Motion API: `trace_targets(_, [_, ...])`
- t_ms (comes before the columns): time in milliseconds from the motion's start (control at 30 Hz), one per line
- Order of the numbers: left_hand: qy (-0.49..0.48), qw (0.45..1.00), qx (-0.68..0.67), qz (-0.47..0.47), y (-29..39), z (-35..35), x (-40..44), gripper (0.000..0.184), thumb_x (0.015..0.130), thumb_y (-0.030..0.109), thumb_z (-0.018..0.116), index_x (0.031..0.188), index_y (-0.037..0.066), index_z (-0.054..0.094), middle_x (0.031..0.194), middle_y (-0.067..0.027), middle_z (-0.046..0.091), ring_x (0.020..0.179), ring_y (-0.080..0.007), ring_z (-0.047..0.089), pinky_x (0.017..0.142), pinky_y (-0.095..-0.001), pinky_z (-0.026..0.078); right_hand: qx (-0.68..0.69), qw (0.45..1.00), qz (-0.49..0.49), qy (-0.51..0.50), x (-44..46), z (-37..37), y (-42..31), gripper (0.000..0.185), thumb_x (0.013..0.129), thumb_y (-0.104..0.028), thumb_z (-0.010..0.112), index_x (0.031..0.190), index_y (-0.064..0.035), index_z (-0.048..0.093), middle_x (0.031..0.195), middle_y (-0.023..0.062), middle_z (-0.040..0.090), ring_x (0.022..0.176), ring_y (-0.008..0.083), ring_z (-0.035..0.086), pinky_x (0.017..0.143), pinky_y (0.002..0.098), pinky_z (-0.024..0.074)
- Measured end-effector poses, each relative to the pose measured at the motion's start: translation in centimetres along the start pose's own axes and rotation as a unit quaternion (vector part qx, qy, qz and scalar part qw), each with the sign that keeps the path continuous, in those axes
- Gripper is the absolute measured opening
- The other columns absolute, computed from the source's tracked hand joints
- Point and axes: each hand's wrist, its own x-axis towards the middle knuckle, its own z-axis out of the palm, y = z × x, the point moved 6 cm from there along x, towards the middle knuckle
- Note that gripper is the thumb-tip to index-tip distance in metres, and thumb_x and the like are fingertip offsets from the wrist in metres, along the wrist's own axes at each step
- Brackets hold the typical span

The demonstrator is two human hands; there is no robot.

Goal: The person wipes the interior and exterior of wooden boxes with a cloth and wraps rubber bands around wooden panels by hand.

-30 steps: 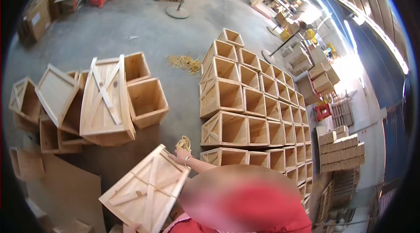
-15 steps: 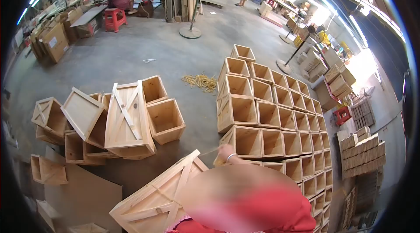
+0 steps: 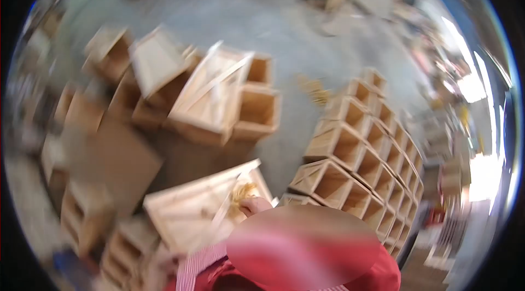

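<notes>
A wooden crate [image 3: 186, 203] with slatted bracing lies tilted in front of me. My right hand [image 3: 255, 205] is closed at its right side, holding a bunch of thin yellow strands [image 3: 243, 192] against or just above the crate's face. Motion blur hides whether the strands are bands or cord. Low at the left, below the crate, my left hand [image 3: 161, 266] shows beyond a pink striped sleeve [image 3: 197, 263]. Its fingers are smeared, so their pose is unclear. A large blurred oval covers much of my right forearm.
Stacked open wooden boxes [image 3: 350, 149] stand at the right. Further boxes and a braced crate [image 3: 210, 94] sit at the left, beside brown cardboard [image 3: 123, 151]. Another pile of yellow strands [image 3: 314, 90] lies on the grey floor [image 3: 295, 34]. A blue item [image 3: 68, 261] is at lower left.
The view has swung left and down and is blurred. My right hand has moved from beside the box stack, where it stretched a strand, to the crate. My left hand has come into view.
</notes>
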Motion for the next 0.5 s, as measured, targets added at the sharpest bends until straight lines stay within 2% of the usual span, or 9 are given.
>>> trace_targets(33, [0.060,0.997,0.028,-0.044,-1.8,-2.6,0.1,0.071,0.059,-0.001,0.073,0.124,0.004,0.044,0.108,-0.0085,0.058,0.090,-0.0223,0.060,0.074,-0.0361,0.053,0.061,0.998,-0.006,0.032,0.2,3.6,0.1,0.015,0.080,-0.020,0.055,0.088,-0.0102,0.063,0.079,0.0160,0.063,0.073,0.0330,0.061,0.069,0.0428,0.0489])
trace_targets(67, [0.058,0.995,-0.027,-0.074,-4.4,-5.0,0.2,0.072,0.061,0.000,0.073,0.126,0.004,0.041,0.106,-0.0085,0.059,0.087,-0.0215,0.061,0.074,-0.0352,0.053,0.021,0.994,0.106,0.008,0.5,2.6,-2.2,0.014,0.080,-0.016,0.055,0.088,-0.0079,0.063,0.076,0.0158,0.063,0.070,0.0333,0.061,0.066,0.0423,0.0494])
trace_targets(100, [0.082,0.995,-0.028,-0.042,-2.7,-3.3,-0.1,0.071,0.062,-0.002,0.071,0.126,0.004,0.041,0.107,-0.0093,0.057,0.091,-0.0220,0.060,0.077,-0.0359,0.052,0.024,0.995,0.086,0.046,1.2,3.9,-1.5,0.013,0.082,-0.013,0.054,0.086,-0.0049,0.062,0.073,0.0146,0.064,0.067,0.0302,0.062,0.063,0.0386,0.0499])
trace_targets(167, [0.123,0.991,-0.036,-0.035,-2.7,-3.2,-1.4,0.070,0.064,-0.004,0.070,0.126,0.000,0.040,0.114,-0.0107,0.054,0.102,-0.0224,0.055,0.086,-0.0363,0.047,0.290,0.952,0.089,0.040,0.8,2.5,-3.6,0.019,0.089,-0.016,0.050,0.083,-0.0001,0.059,0.069,0.0120,0.063,0.064,0.0188,0.062,0.059,0.0298,0.0479])
trace_targets(200, [0.116,0.993,-0.020,-0.021,-2.3,-2.7,-1.3,0.070,0.064,-0.005,0.070,0.127,-0.001,0.039,0.116,-0.0111,0.053,0.106,-0.0224,0.053,0.089,-0.0360,0.045,0.288,0.953,0.095,0.011,0.9,4.0,-2.3,0.019,0.090,-0.017,0.051,0.085,-0.0002,0.057,0.069,0.0110,0.062,0.065,0.0166,0.061,0.059,0.0287,0.0472])
trace_targets(267, [0.146,0.989,-0.021,-0.018,-2.4,-2.8,-1.9,0.071,0.064,-0.004,0.070,0.128,-0.002,0.038,0.116,-0.0109,0.053,0.106,-0.0221,0.052,0.090,-0.0349,0.044,0.245,0.965,0.092,-0.005,1.6,5.1,-2.4,0.016,0.087,-0.016,0.054,0.083,-0.0011,0.057,0.068,0.0161,0.061,0.062,0.0254,0.061,0.055,0.0337,0.0461])
trace_targets(367, [0.168,0.985,-0.003,-0.039,-2.6,-3.6,-2.9,0.072,0.065,-0.004,0.070,0.128,-0.002,0.037,0.116,-0.0111,0.053,0.107,-0.0216,0.052,0.091,-0.0333,0.043,0.265,0.955,0.099,-0.091,1.8,4.8,-4.0,0.017,0.087,-0.018,0.054,0.086,-0.0015,0.057,0.070,0.0164,0.060,0.063,0.0282,0.060,0.057,0.0369,0.0463])
trace_targets(400, [0.171,0.983,0.013,-0.065,-2.9,-3.7,-3.1,0.071,0.065,-0.004,0.070,0.128,-0.002,0.038,0.117,-0.0113,0.053,0.107,-0.0214,0.052,0.091,-0.0328,0.043,0.187,0.979,0.020,-0.079,1.6,6.7,-0.3,0.015,0.088,-0.017,0.054,0.087,-0.0027,0.058,0.072,0.0137,0.060,0.065,0.0250,0.060,0.057,0.0350,0.0460])
trace_targets(500, [0.187,0.981,-0.018,-0.047,-4.4,-4.6,-4.4,0.065,0.065,-0.003,0.070,0.125,-0.001,0.044,0.114,-0.0094,0.055,0.103,-0.0200,0.054,0.090,-0.0336,0.044,-0.091,0.974,-0.198,0.056,5.8,-4.5,6.7,0.013,0.085,-0.008,0.049,0.087,-0.0055,0.061,0.072,0.0094,0.060,0.061,0.0201,0.057,0.057,0.0336,0.0460])
